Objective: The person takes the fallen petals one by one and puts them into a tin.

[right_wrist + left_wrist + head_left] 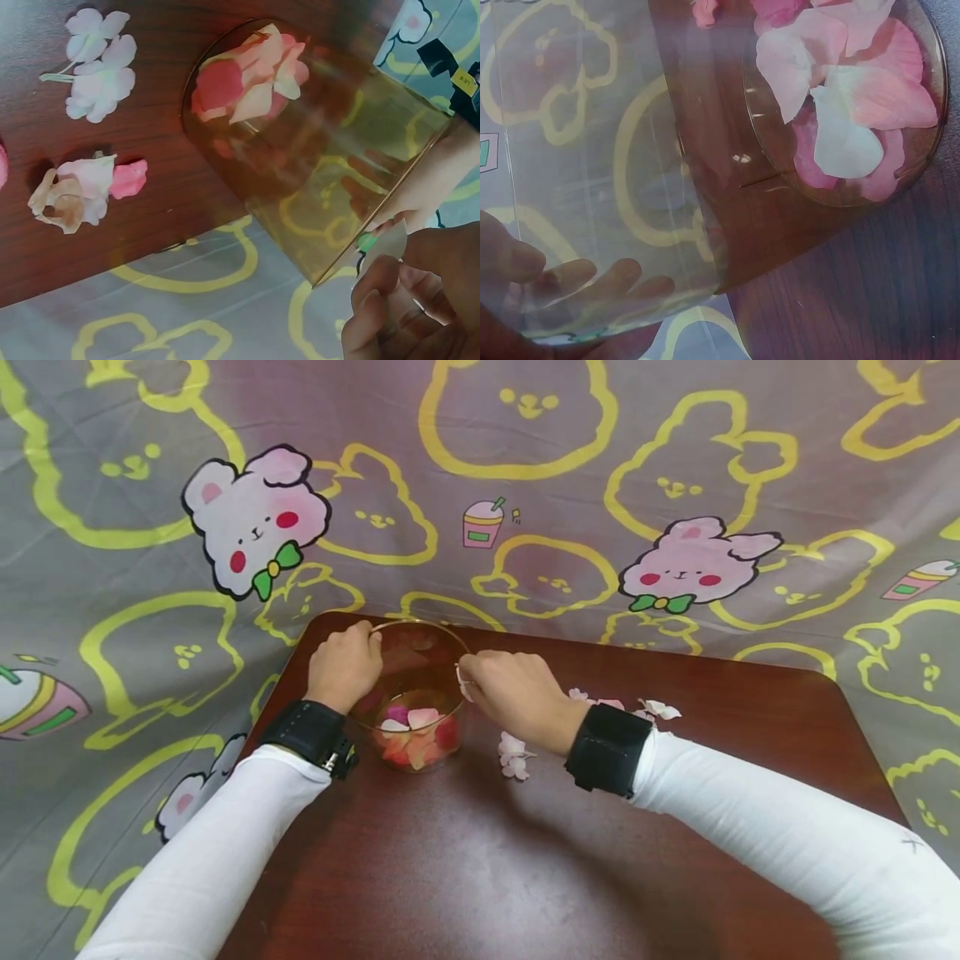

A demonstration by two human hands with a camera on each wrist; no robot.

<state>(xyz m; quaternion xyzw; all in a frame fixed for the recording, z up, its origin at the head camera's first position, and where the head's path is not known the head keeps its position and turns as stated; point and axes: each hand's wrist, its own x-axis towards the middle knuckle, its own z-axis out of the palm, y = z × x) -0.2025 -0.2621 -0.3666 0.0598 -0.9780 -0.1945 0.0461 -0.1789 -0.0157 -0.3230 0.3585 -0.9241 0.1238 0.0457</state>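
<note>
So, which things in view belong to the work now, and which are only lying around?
In the work: amber transparent vase, held by left grip; petals inside; pale petal in right grip.

Lying around, possibly for later: pale blossoms; pink-and-tan flower pieces.

The left grip [559, 292] holds a clear container [727, 225] with pink and white petals [847, 97] inside.

Transparent cylindrical vessel [300, 180]: amber tint | petals inside [420, 741]: orange, red, pink, white, magenta | loose blossoms [101, 79]: pale pink | table [750, 743]: reddish-brown, dark wood grain | backdrop cloth [442, 510]: grey, yellow animal outlines, white bunnies with green bows | wristbands [609, 750]: black | sleeves [735, 810]: white
</note>
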